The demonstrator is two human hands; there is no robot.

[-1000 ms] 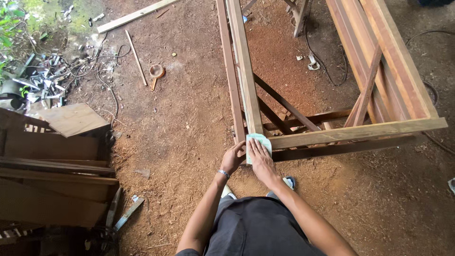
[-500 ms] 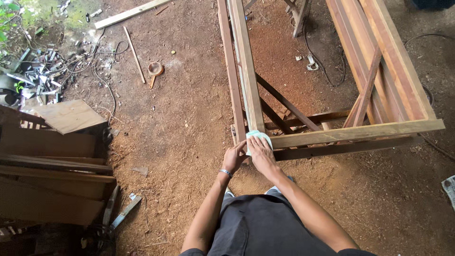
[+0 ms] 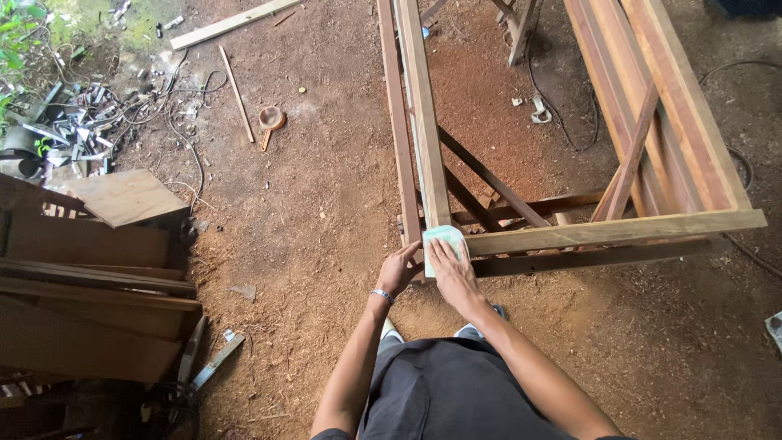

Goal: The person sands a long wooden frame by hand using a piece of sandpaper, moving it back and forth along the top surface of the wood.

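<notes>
The person stood over the near corner of a long, pale-brown wooden frame (image 3: 426, 122) that rested on the sawdust-covered dirt floor (image 3: 309, 212), where its long rail met a cross rail running off to the right. A small pale-green sheet, seemingly sandpaper (image 3: 442, 238), lay flat on top of that corner joint. Judging by the pictures, the rubbing-down of the frame was at an early or middle stage: only this corner was being worked, and the long rails stretching away and the far side of the frame looked untouched by any hand, though I could not tell how smooth any of the wood already was.

The right hand (image 3: 453, 273) lay spread and flat, fingers extended, pressing the pale-green sheet down against the wood. The left hand (image 3: 399, 271), with a thin metal bracelet at the wrist, was curled narrowly around the outer edge of the frame's corner just beside the sheet, steadying it; its fingers were partly hidden behind the wood.

Off to the left stood stacked dark wooden boards (image 3: 90, 269), and a small round-headed tool (image 3: 270, 120) lay well apart on the floor.
</notes>
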